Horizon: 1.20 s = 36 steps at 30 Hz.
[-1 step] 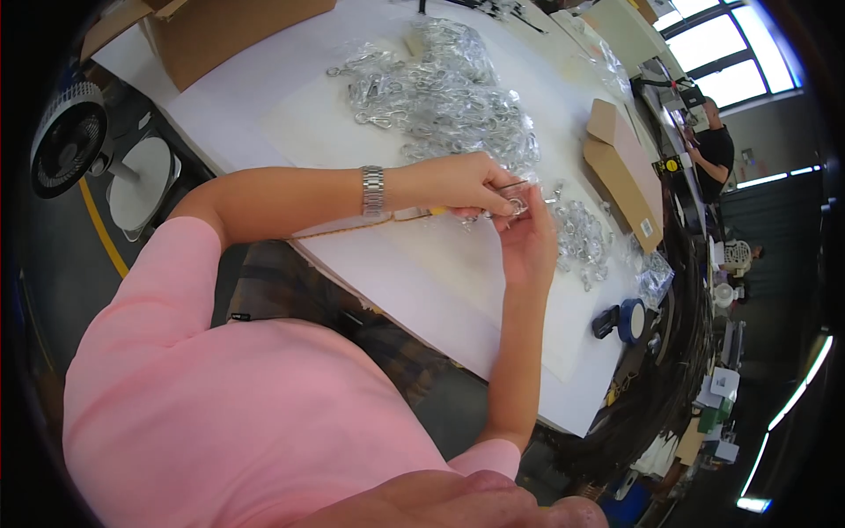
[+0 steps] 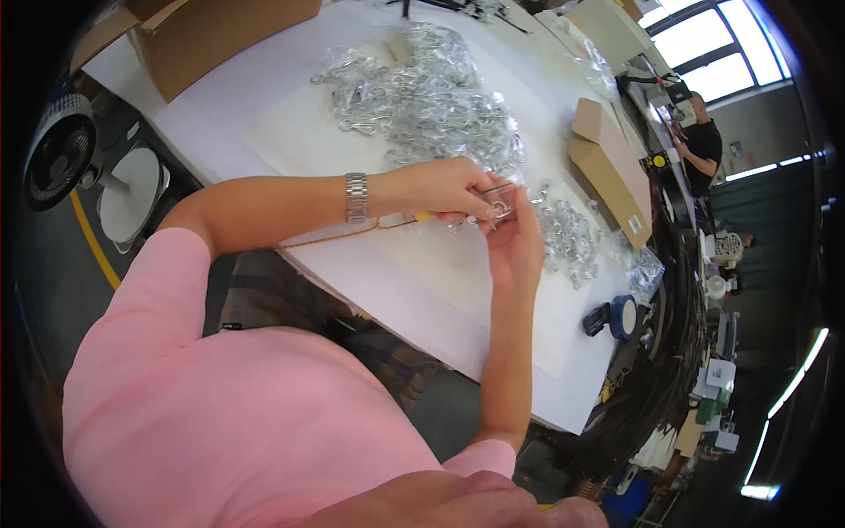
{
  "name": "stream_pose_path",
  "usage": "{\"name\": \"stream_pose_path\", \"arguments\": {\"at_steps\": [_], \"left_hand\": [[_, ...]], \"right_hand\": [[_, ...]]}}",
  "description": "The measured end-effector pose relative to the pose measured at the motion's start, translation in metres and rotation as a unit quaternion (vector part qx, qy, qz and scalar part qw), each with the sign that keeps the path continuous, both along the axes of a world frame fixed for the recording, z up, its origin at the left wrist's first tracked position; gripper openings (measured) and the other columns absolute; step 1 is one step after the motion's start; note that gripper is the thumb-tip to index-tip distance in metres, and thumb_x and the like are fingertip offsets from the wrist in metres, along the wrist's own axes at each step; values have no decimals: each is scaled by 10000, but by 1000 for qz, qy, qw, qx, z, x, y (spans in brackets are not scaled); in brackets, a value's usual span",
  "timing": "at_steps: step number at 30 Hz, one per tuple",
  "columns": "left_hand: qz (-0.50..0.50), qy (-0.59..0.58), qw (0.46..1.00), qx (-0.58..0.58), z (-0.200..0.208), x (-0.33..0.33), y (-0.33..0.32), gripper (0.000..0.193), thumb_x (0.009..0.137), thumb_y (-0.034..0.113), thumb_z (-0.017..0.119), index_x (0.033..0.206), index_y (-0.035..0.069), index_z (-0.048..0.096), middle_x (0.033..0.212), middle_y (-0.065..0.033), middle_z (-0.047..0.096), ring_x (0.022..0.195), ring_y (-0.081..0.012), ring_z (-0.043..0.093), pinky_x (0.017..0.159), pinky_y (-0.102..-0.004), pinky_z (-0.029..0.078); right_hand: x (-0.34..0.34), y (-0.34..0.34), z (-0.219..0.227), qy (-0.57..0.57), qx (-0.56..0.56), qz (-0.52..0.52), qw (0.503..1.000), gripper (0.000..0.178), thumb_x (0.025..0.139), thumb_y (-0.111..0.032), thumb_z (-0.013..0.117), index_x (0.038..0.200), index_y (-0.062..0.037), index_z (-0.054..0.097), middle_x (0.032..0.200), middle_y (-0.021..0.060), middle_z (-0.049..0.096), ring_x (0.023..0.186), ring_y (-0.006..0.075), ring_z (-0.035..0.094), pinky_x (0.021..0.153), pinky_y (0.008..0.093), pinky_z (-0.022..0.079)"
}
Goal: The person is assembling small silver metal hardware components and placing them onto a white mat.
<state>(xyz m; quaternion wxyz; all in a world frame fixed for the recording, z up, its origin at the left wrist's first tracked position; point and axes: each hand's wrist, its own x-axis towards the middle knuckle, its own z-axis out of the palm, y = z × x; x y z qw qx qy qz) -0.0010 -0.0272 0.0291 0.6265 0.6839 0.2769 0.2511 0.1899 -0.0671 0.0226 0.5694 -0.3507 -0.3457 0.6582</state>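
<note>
My left hand, with a metal watch on the wrist, is closed around a small shiny metal fitting that looks ring-shaped. My right hand meets it from the right, its fingertips pinching the same fitting. A thin dark rod-like piece sticks out between the fingers; its kind is too small to tell. Below my left hand, an orange-brown cord with a yellow part runs down-left past the table edge. Just right of my right hand lies a smaller pile of loose silvery metal fittings.
A large heap of bagged metal fittings covers the white table beyond my hands. Cardboard boxes stand at the far left and right. A blue tape roll sits front right. A fan is at left; a person works far right.
The whole view has shifted slightly, so things appear a little farther left. Both hands stay together on the metal fitting, with no clear change in grip.
</note>
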Motion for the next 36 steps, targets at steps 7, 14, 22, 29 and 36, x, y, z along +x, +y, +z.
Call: {"name": "stream_pose_path", "arguments": {"at_steps": [7, 14, 22, 29, 36], "left_hand": [[46, -28, 998, -11, 3, -2, 1, 142, 913, 169, 699, 930, 29, 715, 749, -1, 675, 515, -33, 462, 465, -216, 339], [54, 67, 996, 28, 6, -5, 0, 136, 910, 162, 704, 956, 36, 724, 764, 11, 689, 539, -20, 463, 473, -215, 355], [149, -105, 983, 4, 6, -1, 4, 173, 920, 211, 736, 924, 38, 723, 764, 32, 672, 552, -10, 440, 468, -210, 319], [153, -95, 983, -36, 7, -7, 3, 150, 931, 191, 725, 941, 41, 734, 764, 36, 670, 581, -7, 427, 503, -205, 323], [226, -117, 958, 132, -8, 1, 10, 168, 914, 173, 707, 934, 14, 757, 786, -31, 753, 631, -42, 569, 565, -246, 440]], "right_hand": [[-7, -5, -3, -53, 5, -37, 998, 357, 1051, -267, 588, 1239, 29, 656, 1075, 84, 718, 860, 138, 665, 717, 290, 541], [-9, -5, 4, -82, 12, -60, 995, 318, 1036, -252, 615, 1183, 20, 689, 1035, 76, 729, 894, 153, 696, 850, 294, 556], [3, -1, 0, 25, -33, -89, 995, 315, 1051, -269, 594, 1199, 6, 639, 1238, 149, 705, 1152, 232, 678, 994, 368, 528], [3, 0, -3, 0, -35, -141, 989, 316, 1055, -277, 587, 1217, -7, 623, 1274, 159, 690, 1177, 231, 665, 1011, 372, 514], [-1, -3, -1, -9, -14, -115, 993, 314, 1055, -251, 581, 1229, 8, 621, 1265, 169, 691, 1157, 224, 671, 1013, 371, 528]]}}
